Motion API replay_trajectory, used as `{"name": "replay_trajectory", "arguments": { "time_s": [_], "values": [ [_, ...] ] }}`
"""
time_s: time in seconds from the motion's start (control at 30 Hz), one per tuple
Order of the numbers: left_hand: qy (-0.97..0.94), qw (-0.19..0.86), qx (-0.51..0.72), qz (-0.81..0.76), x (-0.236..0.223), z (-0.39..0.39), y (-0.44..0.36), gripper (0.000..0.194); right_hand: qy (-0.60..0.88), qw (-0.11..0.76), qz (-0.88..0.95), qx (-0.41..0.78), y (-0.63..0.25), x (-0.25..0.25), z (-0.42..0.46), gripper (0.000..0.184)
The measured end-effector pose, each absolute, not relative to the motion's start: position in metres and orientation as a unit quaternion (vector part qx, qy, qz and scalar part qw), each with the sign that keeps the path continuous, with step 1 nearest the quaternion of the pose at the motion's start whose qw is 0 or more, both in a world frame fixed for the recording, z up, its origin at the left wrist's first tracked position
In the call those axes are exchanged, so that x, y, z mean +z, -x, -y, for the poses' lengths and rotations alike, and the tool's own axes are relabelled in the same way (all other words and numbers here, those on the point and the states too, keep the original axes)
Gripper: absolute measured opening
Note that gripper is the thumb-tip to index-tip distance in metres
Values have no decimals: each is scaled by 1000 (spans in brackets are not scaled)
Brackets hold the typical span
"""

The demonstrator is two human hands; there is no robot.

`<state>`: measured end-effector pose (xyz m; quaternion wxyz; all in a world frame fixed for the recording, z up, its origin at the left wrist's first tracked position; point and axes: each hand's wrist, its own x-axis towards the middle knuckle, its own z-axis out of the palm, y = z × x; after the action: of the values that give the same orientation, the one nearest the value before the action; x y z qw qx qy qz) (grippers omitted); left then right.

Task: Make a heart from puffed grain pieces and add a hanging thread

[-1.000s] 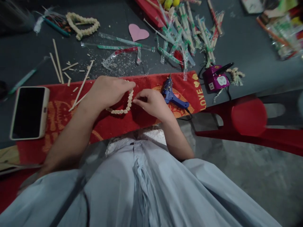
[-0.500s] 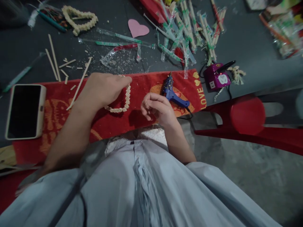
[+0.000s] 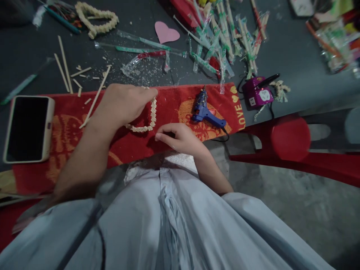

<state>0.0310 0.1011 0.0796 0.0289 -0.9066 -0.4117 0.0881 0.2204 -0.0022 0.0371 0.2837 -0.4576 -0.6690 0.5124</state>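
Note:
My left hand [image 3: 126, 100] reaches over a pale frame [image 3: 153, 112] built of short wooden stick pieces, lying on a red towel [image 3: 171, 97]. Its fingers are closed at the frame's upper edge, and the hand covers the left part, so the whole outline is hidden. Just right of the frame's lower corner is my right hand [image 3: 180, 138], thumb and fingertips brought together; anything between them is too small to make out. A blue glue gun [image 3: 209, 115] rests on the towel beyond my right hand.
A phone [image 3: 28, 129] lies at the left. Loose sticks [image 3: 65, 67], a finished-looking heart frame [image 3: 105, 26], a pink paper heart [image 3: 166, 33] and wrapped chopsticks [image 3: 225, 33] lie behind. A purple device [image 3: 258, 92] stands right, near a red chair [image 3: 291, 137].
My right hand has moved left and slightly down, away from the glue gun and towards the frame, its fingertips now together. My left hand stays on the frame.

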Motion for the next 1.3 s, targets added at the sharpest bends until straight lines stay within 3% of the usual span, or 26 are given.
{"name": "replay_trajectory", "arguments": {
  "time_s": [0.2,0.3,0.4,0.5,0.73,0.93,1.03,1.3],
  "values": [
    [899,-37,44,434,76,-101,-29,41,287,244,621,687,-242,43,17,36],
    [898,-49,41,436,76,-100,-29,44,276,312,553,722,-240,40,26,39],
    [892,-76,29,444,75,-100,-30,45,369,465,483,643,-226,33,28,45],
    [881,-131,6,454,75,-100,-30,42,501,517,468,512,-214,25,23,43],
    [880,-150,-13,450,78,-99,-33,38,620,373,600,341,-206,22,7,25],
    [904,-62,61,418,76,-98,-35,41,656,247,654,283,-195,35,-6,30],
    [908,-69,43,412,68,-100,-35,45,664,200,671,262,-193,39,-10,28],
    [909,-102,32,403,65,-101,-40,41,655,212,651,320,-204,37,-17,34]
  ]
}}
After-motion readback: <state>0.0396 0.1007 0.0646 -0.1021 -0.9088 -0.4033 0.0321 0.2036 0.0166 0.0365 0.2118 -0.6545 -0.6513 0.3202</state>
